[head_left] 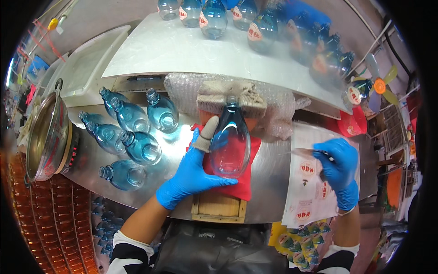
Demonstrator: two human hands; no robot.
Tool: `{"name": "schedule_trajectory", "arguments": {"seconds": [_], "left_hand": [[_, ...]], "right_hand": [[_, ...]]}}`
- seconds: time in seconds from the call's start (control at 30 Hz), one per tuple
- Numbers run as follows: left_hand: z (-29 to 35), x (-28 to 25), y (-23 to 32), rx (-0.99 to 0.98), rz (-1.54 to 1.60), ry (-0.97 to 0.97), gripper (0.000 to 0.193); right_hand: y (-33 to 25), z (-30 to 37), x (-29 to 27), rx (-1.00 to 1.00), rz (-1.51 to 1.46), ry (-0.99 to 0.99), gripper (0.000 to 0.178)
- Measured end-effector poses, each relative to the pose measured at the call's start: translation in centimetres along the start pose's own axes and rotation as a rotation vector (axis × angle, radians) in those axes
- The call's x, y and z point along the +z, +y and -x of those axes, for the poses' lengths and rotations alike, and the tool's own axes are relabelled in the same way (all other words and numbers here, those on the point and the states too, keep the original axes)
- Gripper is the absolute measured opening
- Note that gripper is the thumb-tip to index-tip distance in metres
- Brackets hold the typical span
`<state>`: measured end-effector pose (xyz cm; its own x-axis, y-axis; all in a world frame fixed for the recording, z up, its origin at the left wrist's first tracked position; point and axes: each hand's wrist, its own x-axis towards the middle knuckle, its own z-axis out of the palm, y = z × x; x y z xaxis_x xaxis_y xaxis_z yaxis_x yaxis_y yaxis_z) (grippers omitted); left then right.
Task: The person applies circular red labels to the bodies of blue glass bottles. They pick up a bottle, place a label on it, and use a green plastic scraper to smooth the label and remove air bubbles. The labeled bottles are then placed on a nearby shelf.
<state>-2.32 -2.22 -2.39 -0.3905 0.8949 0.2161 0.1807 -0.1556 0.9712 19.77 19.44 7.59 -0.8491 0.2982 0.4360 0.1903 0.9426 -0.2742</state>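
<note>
A: Surface first: the bench (269,187) is shiny metal, its edges bowed by the lens; a white board (182,59) spans the far side, carrying labelled bottles (213,20)

B: Position of the dark-necked bottle (230,146)?

A: Near the middle, over a red cloth (244,185), with a wooden box (228,208) just nearer the person; its neck points away and overlaps, in this view, a block of pale bristles (253,102). Whether neck and bristles touch, I cannot tell

B: Left hand (194,176)?

A: Blue glove, fingers curved round the left side of the glass, thumb along the base; they have hold of the bottle. One finger wears a pale sleeve (209,133); others show partly through the glass

B: Right hand (336,164)?

A: Also blue-gloved; fingers bent in and closed about a thin tool (302,151), its tip toward the bottle but well apart from it. Both sit above white sheets (299,192) with red printing; the tool's exact kind is unclear

B: Surroundings?

A: Seven plain blue bottles (141,148) grouped on the left, a metal pan (57,132) beyond them at the far left; bubble wrap (278,109) beside the bristles; a red tub (352,122) and a small fan (378,86) at far right
</note>
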Motion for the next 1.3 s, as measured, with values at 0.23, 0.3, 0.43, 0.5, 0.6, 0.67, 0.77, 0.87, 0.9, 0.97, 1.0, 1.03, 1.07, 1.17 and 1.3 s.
{"name": "schedule_trajectory", "arguments": {"seconds": [0.23,0.3,0.43,0.5,0.6,0.67,0.77,0.87,0.9,0.97,1.0,1.03,1.07,1.17,1.3], "left_hand": [[0.0,-1.0,0.4,0.008,0.465,-0.128,0.116],[-0.3,-1.0,-0.4,-0.081,0.524,-0.094,0.108],[-0.5,0.0,1.5,-0.121,0.356,-0.044,0.096],[-0.3,0.1,1.0,-0.120,0.303,-0.016,0.097],[-0.2,0.0,0.5,-0.119,0.279,-0.012,0.098],[-0.2,0.2,0.8,-0.121,0.326,-0.014,0.099],[-0.3,0.4,1.1,-0.139,0.381,-0.013,0.100],[-0.5,0.2,1.1,-0.094,0.326,-0.018,0.092],[-0.6,0.1,1.2,-0.157,0.379,0.004,0.084],[-1.9,-0.1,1.4,-0.271,0.495,0.044,0.068],[-2.9,-0.6,1.5,-0.245,0.318,0.015,0.045],[-3.2,-1.0,1.2,-0.242,0.425,0.057,0.040],[-3.2,-1.6,0.8,-0.236,0.525,0.111,0.037],[-4.0,-2.5,0.3,0.051,-0.032,0.024,0.043],[-3.9,-2.1,0.0,0.149,-0.042,-0.104,0.044]], "right_hand": [[-5.9,-6.9,5.8,0.390,-0.964,-0.341,0.021],[-5.7,-7.9,6.6,0.383,-0.874,-0.397,0.021],[-6.3,-8.2,7.6,0.369,-0.927,-0.368,0.020],[-6.5,-8.4,7.2,0.303,-0.875,-0.400,0.021],[-6.5,-8.6,6.8,0.229,-0.761,-0.417,0.022],[-6.3,-8.6,7.0,0.186,-0.703,-0.411,0.022],[-5.7,-8.6,7.5,0.210,-0.682,-0.330,0.022],[-4.9,-8.0,8.6,0.425,-0.749,-0.093,0.022],[-4.7,-7.5,8.8,0.499,-0.816,-0.072,0.022],[-5.0,-5.6,8.9,0.644,-0.932,-0.026,0.022],[-5.5,-4.4,9.2,0.708,-0.996,-0.043,0.021],[-6.3,-3.2,9.5,0.751,-1.146,-0.038,0.022],[-7.0,-2.0,10.2,0.730,-1.114,-0.067,0.026],[-8.9,0.2,12.4,0.714,-1.232,0.045,0.033],[-9.5,0.7,13.9,0.750,-1.215,0.146,0.036]]}}
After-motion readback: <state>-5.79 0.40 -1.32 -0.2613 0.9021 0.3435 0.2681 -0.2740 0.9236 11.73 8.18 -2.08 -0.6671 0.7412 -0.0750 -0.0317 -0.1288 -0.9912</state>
